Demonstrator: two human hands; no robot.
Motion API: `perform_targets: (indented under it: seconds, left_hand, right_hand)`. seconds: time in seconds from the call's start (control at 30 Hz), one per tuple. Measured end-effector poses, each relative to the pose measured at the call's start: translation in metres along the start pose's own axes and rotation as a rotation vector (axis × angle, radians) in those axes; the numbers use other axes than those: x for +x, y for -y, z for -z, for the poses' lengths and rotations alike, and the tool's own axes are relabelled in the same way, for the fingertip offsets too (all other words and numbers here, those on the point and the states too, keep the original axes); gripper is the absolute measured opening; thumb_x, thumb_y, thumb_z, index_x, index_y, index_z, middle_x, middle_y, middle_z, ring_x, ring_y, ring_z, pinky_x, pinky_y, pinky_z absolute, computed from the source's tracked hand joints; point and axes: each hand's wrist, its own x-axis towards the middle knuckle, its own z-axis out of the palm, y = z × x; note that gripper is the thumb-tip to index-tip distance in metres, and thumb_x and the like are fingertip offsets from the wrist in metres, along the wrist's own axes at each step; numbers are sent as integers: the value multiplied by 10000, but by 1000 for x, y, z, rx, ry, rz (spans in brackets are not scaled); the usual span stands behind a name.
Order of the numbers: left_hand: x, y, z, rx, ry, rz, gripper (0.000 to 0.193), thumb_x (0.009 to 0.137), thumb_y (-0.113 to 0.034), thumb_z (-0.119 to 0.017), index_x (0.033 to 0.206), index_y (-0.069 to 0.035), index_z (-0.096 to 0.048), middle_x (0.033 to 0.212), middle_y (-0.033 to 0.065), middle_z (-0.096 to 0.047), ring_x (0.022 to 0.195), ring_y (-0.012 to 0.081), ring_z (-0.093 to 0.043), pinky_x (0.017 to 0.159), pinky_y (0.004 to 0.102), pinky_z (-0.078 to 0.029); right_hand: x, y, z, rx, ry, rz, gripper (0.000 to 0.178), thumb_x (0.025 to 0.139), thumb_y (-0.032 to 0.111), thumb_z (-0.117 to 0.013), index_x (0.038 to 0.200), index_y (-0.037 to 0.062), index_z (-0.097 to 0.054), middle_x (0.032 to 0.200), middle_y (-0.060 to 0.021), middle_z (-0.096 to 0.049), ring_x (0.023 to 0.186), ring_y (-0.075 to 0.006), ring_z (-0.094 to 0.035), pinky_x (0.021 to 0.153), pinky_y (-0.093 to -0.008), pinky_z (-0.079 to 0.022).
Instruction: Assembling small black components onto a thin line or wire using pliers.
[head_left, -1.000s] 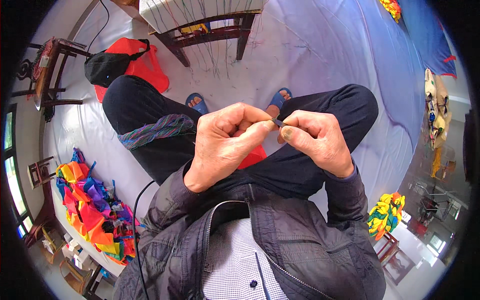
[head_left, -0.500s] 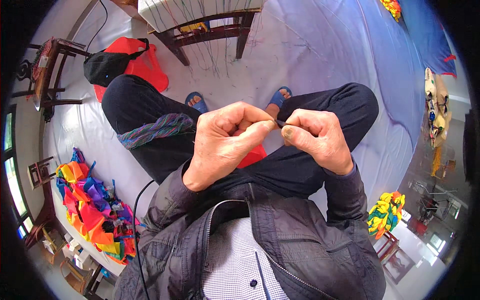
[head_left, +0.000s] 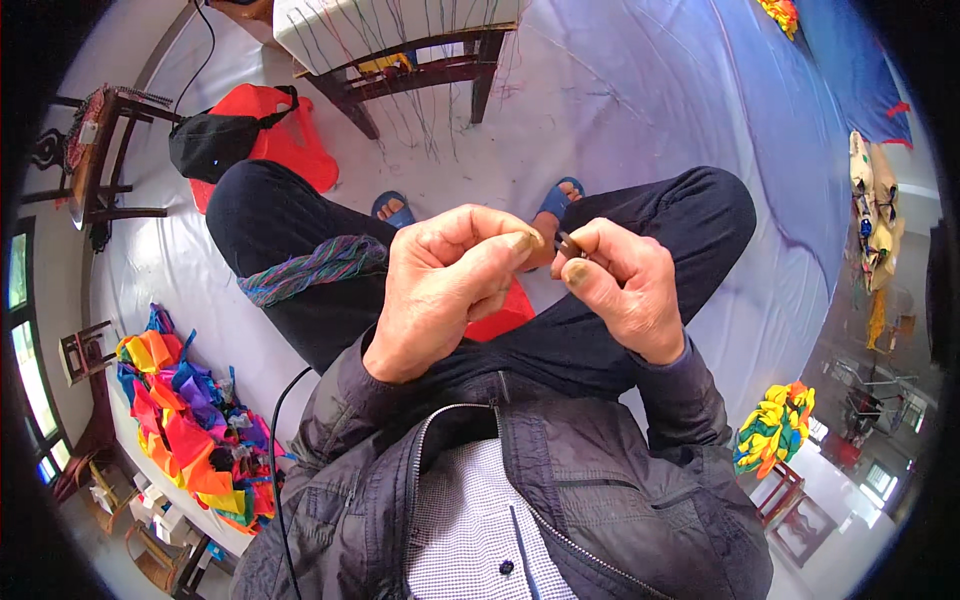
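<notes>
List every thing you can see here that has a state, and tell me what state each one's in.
left hand: raised over the lap, fingertips pinched together
right hand: pinching a thin dark strand
skein of multicoloured thread: draped over the left thigh
black bag: lying on a red stool
pile of coloured cloth: heaped on the floor
jacket: unzipped over a checked shirt

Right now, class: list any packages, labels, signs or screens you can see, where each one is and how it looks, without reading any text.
Small boxes: lower left, beside the heap of coloured fabric; pale, squarish cartons, too small to detail.
No labels, signs or screens can be made out.
</notes>
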Motion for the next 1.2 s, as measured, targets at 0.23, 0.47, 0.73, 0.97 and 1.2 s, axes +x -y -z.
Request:
perform_targets:
  seconds: [0.23,0.47,0.73,0.97,1.2]
  left_hand:
    - [-1,3,0,-100,13,21,166,1019,-111,-587,1022,37,-661,610,-47,-441,486,30,-312,445,218,-273]
    - [0,5,0,-113,48,16,157,1028,-121,-581,1025,23,-644,628,-44,-448,512,27,-337,457,208,-282]
    - [1,5,0,-67,60,86,157,1027,-123,-592,1025,24,-645,651,-50,-463,520,23,-338,463,203,-284]
    - [0,7,3,-82,81,75,158,1011,-110,-624,1044,37,-670,739,-7,-596,535,21,-408,467,200,-299]
    - [4,8,3,0,59,42,166,1013,-108,-623,1050,46,-671,765,7,-635,542,17,-419,469,196,-298]
  right_hand:
    - [-3,-3,-10,-125,-72,99,326,984,314,-697,948,-2,-625,726,44,-549,629,-14,-414,557,-197,-331]
    - [-2,-10,-19,29,-294,165,237,929,199,-767,996,-6,-669,668,42,-540,612,-11,-445,541,-204,-367]
    - [9,1,-15,-70,-265,211,215,891,65,-776,1096,22,-725,708,39,-622,639,11,-488,552,-173,-378]
    - [6,11,-12,-227,-234,297,246,867,-6,-775,1108,0,-726,722,34,-611,625,-10,-495,557,-184,-390]
    - [13,-7,-16,-235,-268,335,201,853,28,-791,1044,29,-729,751,-24,-705,614,-32,-582,547,-199,-449]
